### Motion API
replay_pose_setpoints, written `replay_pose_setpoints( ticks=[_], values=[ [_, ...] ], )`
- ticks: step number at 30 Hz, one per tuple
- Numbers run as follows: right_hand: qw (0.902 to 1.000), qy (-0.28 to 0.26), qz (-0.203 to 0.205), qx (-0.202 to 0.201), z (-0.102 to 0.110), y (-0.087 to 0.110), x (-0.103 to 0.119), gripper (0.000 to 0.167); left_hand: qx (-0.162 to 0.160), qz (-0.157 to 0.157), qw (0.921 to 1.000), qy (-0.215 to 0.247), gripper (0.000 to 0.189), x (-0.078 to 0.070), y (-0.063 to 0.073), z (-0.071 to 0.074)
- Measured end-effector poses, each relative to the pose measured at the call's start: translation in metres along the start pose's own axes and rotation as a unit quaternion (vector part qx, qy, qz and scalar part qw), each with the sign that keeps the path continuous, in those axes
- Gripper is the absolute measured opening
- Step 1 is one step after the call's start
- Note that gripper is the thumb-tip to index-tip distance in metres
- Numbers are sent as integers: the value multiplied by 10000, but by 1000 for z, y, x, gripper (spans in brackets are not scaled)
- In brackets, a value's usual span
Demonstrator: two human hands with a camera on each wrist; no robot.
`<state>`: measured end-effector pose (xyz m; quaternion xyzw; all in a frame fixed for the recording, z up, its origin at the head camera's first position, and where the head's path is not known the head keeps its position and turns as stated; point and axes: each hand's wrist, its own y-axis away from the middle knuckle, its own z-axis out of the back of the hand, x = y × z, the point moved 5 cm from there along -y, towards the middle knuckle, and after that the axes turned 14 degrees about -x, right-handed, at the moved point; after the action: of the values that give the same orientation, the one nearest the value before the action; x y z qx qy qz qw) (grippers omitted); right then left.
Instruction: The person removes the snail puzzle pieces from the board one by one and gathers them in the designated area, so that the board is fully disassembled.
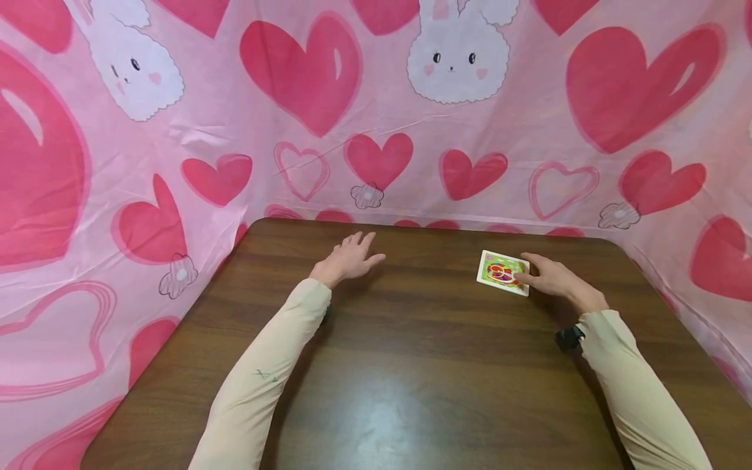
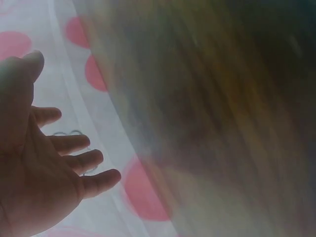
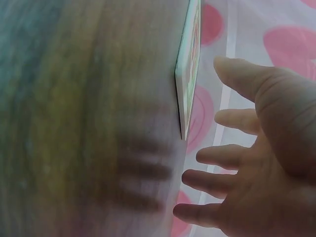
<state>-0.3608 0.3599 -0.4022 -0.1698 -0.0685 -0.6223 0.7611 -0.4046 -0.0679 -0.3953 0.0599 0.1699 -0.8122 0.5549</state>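
A flat square board (image 1: 501, 273) with white edges and a green, red and blue picture lies on the brown wooden table (image 1: 405, 352), right of the middle. At its right edge hovers my right hand (image 1: 553, 279), the thumb overlapping a corner of the picture in the head view. The right wrist view shows that hand's fingers (image 3: 217, 182) spread apart, holding nothing, with the board's thin side (image 3: 180, 94) beyond the thumb. My left hand (image 1: 348, 258) is held over the left part of the table, palm empty and fingers loosely extended.
Pink cloth (image 1: 405, 117) with hearts and rabbits hangs behind the table and along both sides. The table's far edge (image 1: 435, 228) runs close beyond both hands. A black band (image 1: 568, 338) sits on the right wrist.
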Motion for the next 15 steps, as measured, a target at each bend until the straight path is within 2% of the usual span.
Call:
replay_pose_setpoints(
  ticks=[10, 15],
  values=[
    [9997, -67, -68, 218, -3, 3, -3, 82, 17, -204, 9997, 97, 74, -29, -10, -15],
    [9992, 92, 4, 383, -7, 3, 1, 87, 168, -309, 9994, -12, 71, -42, -10, -23]
  ],
)
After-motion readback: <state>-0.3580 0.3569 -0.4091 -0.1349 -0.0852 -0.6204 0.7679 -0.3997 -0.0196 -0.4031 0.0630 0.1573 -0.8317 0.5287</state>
